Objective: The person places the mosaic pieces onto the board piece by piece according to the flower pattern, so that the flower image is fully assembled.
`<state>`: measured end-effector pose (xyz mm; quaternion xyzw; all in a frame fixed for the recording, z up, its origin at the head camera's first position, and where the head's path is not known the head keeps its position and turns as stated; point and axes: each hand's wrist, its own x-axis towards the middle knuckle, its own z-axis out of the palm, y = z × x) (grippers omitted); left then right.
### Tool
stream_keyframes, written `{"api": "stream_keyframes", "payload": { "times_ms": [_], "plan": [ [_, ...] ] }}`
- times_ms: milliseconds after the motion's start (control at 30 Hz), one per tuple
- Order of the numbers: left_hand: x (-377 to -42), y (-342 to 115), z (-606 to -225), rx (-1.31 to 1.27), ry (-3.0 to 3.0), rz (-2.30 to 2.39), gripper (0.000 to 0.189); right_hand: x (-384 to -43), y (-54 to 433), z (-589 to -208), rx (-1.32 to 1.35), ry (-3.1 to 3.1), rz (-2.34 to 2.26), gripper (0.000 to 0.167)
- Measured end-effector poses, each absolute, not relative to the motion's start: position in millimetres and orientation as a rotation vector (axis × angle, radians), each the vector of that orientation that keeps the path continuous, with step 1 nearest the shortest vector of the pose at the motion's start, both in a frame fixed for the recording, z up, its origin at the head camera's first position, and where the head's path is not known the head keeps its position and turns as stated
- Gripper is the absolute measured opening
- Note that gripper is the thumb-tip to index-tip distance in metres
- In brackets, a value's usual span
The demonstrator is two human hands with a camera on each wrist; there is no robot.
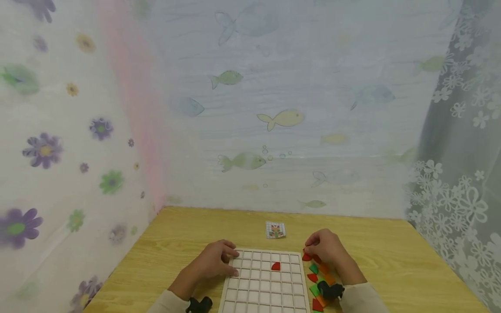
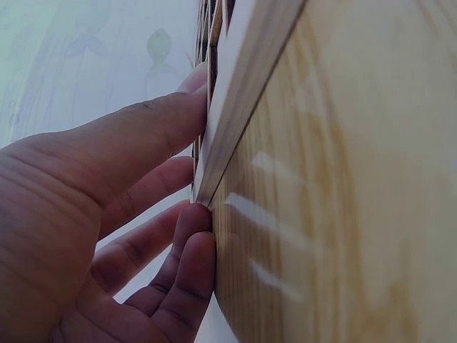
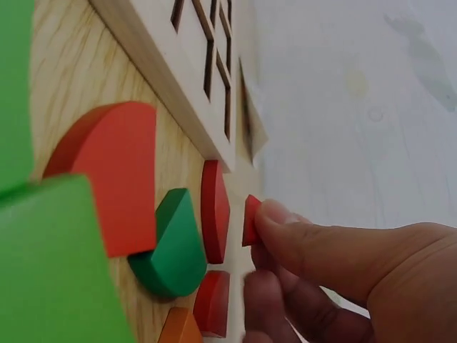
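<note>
My left hand [image 1: 214, 260] rests at the upper left of a pale wooden grid board [image 1: 254, 285], thumb on its top face and fingertips around its corner. One red quarter-circle piece [image 1: 276, 266] sits in a cell in the board's upper part. Just off the board's far right corner, my right hand [image 1: 328, 248] pinches a small red piece [image 3: 250, 221] between thumb and fingers; the fingers hide part of it. Below that hand lie more red pieces [image 3: 118, 179], a dark green rounded piece [image 3: 175, 250] and light green pieces [image 3: 64, 264].
Along the board's right side, orange pieces [image 1: 322, 301] lie mixed with the red and green ones. Behind the board is a small printed card [image 1: 275, 230] with a coloured pattern. The wooden table [image 1: 188, 226] meets walls hung with fish and flower prints.
</note>
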<state>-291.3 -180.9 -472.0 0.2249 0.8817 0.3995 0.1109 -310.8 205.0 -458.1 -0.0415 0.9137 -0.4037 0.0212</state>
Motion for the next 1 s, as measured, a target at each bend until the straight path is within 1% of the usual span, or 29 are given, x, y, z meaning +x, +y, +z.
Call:
{"api": "stream_keyframes", "payload": {
  "times_ms": [233, 467, 900, 1000],
  "plan": [
    [-291, -182, -472, 0.662, 2.586, 1.183, 0.047, -310, 197, -453, -0.181, 2.853, -1.286, 0.004],
    [-291, -181, -473, 0.669, 2.605, 1.162, 0.047, -312, 191, -449, -0.198, 2.839, -1.334, 0.011],
    [-291, -180, -474, 0.656, 2.594, 1.178, 0.047, -314, 188, -449, -0.272, 2.742, -1.418, 0.010],
    [-291, -180, -473, 0.655, 2.598, 1.183, 0.048, -313, 186, -449, -0.345, 2.738, -1.433, 0.011]
  ]
}}
